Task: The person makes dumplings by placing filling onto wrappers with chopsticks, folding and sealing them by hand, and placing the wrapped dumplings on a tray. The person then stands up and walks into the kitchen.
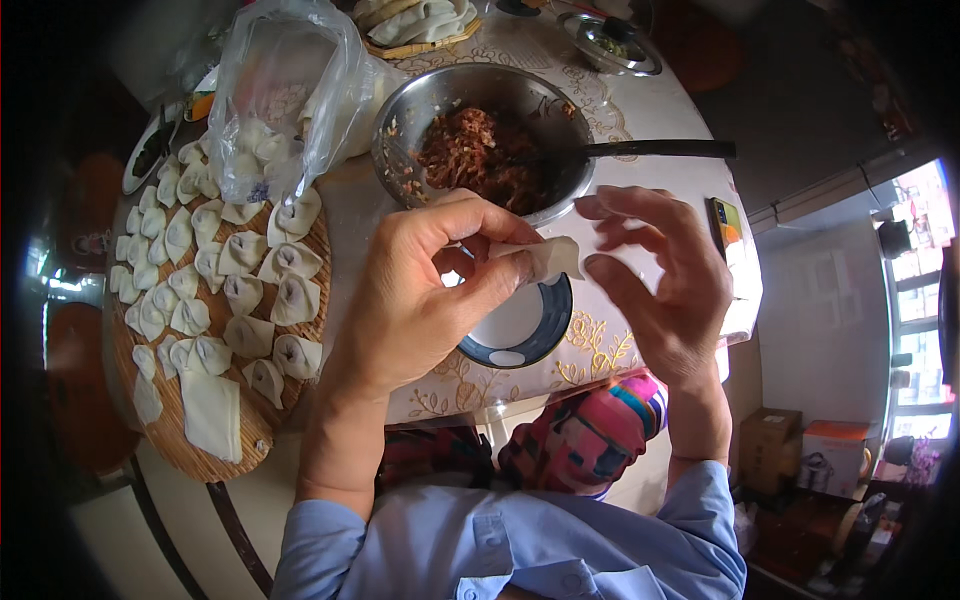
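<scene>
My left hand (pixel 442 285) pinches a folded dough wrapper (pixel 559 257) between thumb and fingers, above a blue-rimmed plate (pixel 559 330). Just right of the wrapper, my right hand (pixel 660 277) has its fingers apart and holds nothing. Beyond both hands stands a steel bowl (pixel 390 161) of minced meat filling (pixel 472 150), with a dark-handled utensil (pixel 660 148) resting in it. At the left, many folded dumplings (pixel 244 253) lie on a round woven tray (pixel 187 457). A stack of flat wrappers (pixel 212 416) sits near the tray's front edge.
An open clear plastic bag (pixel 285 97) overlaps the tray's back part. Behind it stands a small basket (pixel 427 46) with pale dough pieces or cloth. A lidded dish (pixel 619 49) is at the back right, a phone (pixel 726 225) at the table's right edge. An oval plate (pixel 136 176) lies far left.
</scene>
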Motion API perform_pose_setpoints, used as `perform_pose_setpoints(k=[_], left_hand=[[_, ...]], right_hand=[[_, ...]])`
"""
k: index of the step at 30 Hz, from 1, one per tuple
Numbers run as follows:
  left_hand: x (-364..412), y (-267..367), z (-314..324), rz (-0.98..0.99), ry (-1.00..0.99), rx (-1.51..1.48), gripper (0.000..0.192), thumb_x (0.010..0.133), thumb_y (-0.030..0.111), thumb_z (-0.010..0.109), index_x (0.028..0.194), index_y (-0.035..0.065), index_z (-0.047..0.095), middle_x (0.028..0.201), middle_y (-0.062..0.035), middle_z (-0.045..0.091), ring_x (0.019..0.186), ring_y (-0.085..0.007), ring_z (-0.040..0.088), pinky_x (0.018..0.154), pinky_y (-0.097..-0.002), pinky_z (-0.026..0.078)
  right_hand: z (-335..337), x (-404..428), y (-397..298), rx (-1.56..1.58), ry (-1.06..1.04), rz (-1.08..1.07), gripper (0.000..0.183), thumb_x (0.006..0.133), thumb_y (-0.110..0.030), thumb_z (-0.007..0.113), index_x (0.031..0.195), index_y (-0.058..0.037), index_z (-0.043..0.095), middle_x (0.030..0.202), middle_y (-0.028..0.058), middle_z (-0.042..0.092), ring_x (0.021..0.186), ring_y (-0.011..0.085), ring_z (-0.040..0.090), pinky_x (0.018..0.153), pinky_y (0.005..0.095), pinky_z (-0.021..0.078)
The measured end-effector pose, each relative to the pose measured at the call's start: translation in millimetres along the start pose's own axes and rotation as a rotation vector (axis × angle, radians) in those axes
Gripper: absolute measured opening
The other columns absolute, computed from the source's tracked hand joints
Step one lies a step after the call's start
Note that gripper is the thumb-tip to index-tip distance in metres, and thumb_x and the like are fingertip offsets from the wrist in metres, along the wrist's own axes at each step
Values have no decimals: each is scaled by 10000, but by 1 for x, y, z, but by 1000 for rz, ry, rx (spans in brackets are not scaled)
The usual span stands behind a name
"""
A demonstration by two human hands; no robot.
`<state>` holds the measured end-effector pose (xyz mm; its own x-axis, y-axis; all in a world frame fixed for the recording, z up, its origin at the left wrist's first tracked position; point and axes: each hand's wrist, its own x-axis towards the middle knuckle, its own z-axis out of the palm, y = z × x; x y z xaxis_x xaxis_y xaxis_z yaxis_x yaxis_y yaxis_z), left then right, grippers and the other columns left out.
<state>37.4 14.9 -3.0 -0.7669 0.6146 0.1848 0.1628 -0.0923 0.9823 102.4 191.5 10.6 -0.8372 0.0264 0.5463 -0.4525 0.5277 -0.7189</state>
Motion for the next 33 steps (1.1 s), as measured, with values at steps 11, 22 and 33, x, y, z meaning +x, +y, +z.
perform_pose_setpoints(k=[11, 22, 33], left_hand=[[2, 4, 9, -213, 23, -245, 147, 782, 68, 618, 908, 5, 576, 823, -27, 595, 733, -71, 561, 603, -189, 440], [4, 0, 7, -252, -40, -275, 163, 773, 109, 623, 883, -6, 587, 805, -38, 600, 725, -73, 561, 590, -197, 437], [3, -7, 10, -113, -70, -235, 156, 787, 148, 636, 830, -1, 621, 745, -14, 604, 655, -46, 521, 556, -195, 426]], right_hand=[[12, -5, 20, 535, -30, 139, 145, 713, 10, 666, 837, 18, 591, 809, 72, 584, 787, 151, 553, 723, 273, 437], [14, -1, 27, 492, 0, -111, 196, 635, 38, 713, 789, 7, 596, 781, 83, 604, 842, 182, 534, 766, 294, 424], [13, 6, 20, 388, -44, 57, 494, 625, -56, 752, 1054, -2, 512, 996, 73, 536, 931, 161, 527, 826, 300, 406]])
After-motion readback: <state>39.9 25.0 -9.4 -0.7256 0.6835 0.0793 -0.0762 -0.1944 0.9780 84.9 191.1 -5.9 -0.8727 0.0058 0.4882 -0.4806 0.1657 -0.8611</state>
